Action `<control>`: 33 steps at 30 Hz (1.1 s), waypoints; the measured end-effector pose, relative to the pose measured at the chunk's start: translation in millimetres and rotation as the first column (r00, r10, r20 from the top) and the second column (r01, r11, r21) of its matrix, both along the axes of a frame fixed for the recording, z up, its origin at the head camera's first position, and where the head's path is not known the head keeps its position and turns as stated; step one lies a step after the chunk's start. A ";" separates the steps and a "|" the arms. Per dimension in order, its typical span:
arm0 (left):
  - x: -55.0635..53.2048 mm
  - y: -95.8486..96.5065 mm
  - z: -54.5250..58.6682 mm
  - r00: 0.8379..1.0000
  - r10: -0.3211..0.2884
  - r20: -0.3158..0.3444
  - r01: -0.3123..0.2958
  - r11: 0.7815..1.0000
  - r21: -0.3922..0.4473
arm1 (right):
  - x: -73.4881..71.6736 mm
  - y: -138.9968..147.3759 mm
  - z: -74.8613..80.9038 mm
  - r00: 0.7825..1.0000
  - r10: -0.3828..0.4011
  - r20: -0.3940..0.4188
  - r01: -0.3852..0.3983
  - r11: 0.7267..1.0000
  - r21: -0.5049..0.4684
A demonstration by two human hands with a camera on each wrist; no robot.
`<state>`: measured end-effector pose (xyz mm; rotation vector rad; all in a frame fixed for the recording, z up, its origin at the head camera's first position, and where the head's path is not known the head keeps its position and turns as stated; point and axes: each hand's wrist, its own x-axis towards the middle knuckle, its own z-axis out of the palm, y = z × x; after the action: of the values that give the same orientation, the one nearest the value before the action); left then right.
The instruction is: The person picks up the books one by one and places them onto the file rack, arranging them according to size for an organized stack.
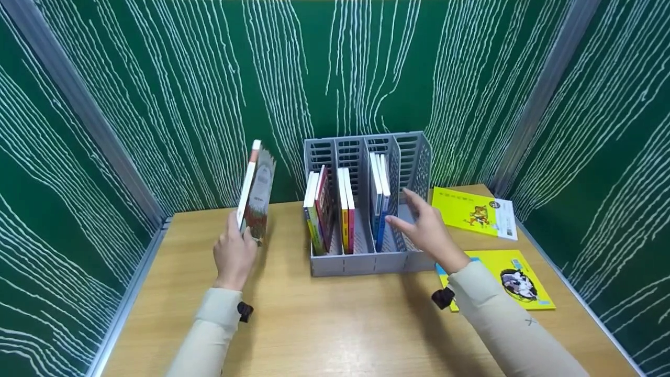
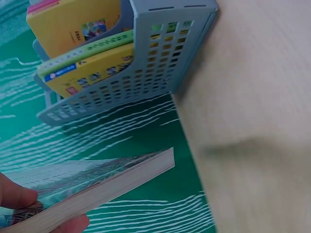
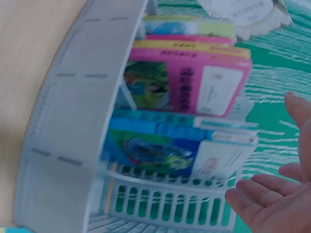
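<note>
My left hand (image 1: 234,256) grips a thick book (image 1: 260,196) by its lower end, held upright above the table to the left of the grey file rack (image 1: 361,264). In the left wrist view, thumb and fingers pinch the book (image 2: 112,189), its pale page edges showing. My right hand (image 1: 429,230), fingers extended and holding nothing, hovers at the rack's rightmost compartment, beside the blue books (image 1: 382,220). The right wrist view shows this hand (image 3: 277,194) with its fingers spread apart from the blue book (image 3: 160,150). Whether its fingertips touch the rack is unclear.
Green, yellow and dark red books (image 1: 319,214) stand in the rack's leftmost compartment; yellow and pink books (image 1: 346,225) stand in the second. Right of the rack lie a yellow book (image 1: 466,212) and another yellow book (image 1: 523,262). Green white-lined panels (image 1: 199,104) surround the wooden table (image 1: 324,324).
</note>
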<state>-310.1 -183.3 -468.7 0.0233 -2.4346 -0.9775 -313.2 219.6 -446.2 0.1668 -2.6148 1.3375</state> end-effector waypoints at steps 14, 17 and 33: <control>13.0 28.2 25.8 0.884 -0.175 -0.433 0.002 0.929 -0.371 | 19.9 -35.9 30.8 0.989 0.110 -0.101 -0.130 0.967 -0.220; 16.3 34.6 28.2 0.863 -0.209 -0.459 -0.017 0.898 -0.441 | 24.1 -42.9 32.0 0.987 0.130 -0.095 -0.150 0.959 -0.241; 31.0 78.3 35.5 0.684 -0.433 -0.587 -0.178 0.681 -0.710 | 35.5 -65.0 35.5 0.948 0.301 -0.107 -0.315 0.830 -0.459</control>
<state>-279.1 -105.0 -433.2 -0.7202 -1.8707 0.0702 -277.7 154.6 -410.7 0.5452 -2.2099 2.0182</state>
